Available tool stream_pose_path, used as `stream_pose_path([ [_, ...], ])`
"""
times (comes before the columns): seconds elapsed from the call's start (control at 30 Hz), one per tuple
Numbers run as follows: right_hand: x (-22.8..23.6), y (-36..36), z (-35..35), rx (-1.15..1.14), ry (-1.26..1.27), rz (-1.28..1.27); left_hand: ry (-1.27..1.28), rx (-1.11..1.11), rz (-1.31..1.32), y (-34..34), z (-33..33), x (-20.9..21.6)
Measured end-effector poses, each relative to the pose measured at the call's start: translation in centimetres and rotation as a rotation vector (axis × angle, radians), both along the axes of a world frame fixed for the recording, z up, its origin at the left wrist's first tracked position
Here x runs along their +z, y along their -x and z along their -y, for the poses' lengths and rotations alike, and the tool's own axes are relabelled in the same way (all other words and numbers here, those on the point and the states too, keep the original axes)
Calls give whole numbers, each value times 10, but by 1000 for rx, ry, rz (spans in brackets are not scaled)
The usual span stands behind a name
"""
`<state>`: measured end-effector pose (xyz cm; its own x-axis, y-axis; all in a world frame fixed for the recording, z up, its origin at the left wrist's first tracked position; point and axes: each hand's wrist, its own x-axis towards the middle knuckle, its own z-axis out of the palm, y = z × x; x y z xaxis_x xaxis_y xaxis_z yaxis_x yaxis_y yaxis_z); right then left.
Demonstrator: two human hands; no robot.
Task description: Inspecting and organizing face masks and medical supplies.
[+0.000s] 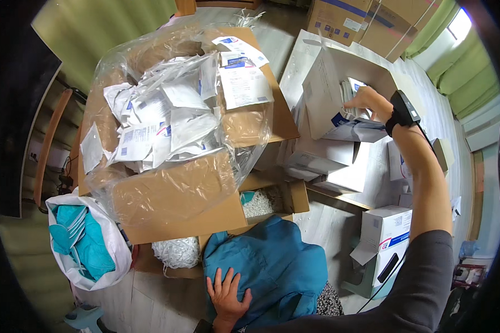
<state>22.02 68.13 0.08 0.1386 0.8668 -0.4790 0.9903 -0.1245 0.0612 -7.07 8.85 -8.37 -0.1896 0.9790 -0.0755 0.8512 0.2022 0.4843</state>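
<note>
My right hand (pixel 370 103) reaches into an open white carton (pixel 325 91) at the upper right, fingers curled around the upper edges of flat white packets (pixel 351 113) standing inside; part of the grip is hidden. A black device is strapped to that wrist. My left hand (pixel 226 295) lies with spread fingers on blue cloth (pixel 269 258) draped over my lap. Ahead on the left, a large brown cardboard box (pixel 178 213) with a clear plastic liner (pixel 244 158) is heaped with white printed packets (pixel 172 108).
A white bag (pixel 119 272) of teal folded pieces stands at lower left. Smaller brown boxes hold white paper shreds (pixel 175 252). More white cartons (pixel 391 230) stand at right, one beside a long black object. Large brown cartons (pixel 339 19) stand at the back.
</note>
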Motion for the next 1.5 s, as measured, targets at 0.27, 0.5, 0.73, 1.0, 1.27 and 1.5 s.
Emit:
stream_pose_path([
  [0.27, 7, 2, 10, 92, -24, -179, 0, 11, 54, 3, -3, -2],
  [0.5, 18, -20, 18, 130, -127, -236, -50, -22, 56, 5, -1, 0],
  [0.73, 43, -61, 15, 248, -709, -256, -109, -34, 13, 4, 6, 4],
  [1.0, 191, -43, 142, 302, -679, -1152, -206, -41, -89, -2, 31, 7],
  [1.27, 78, 0, 426, 661, 197, -511, -94, 170, 20, -26, 96, 2],
  [1.5, 30, 41, 588, 795, 275, -405, -2, 208, 6, -52, 180, 17],
])
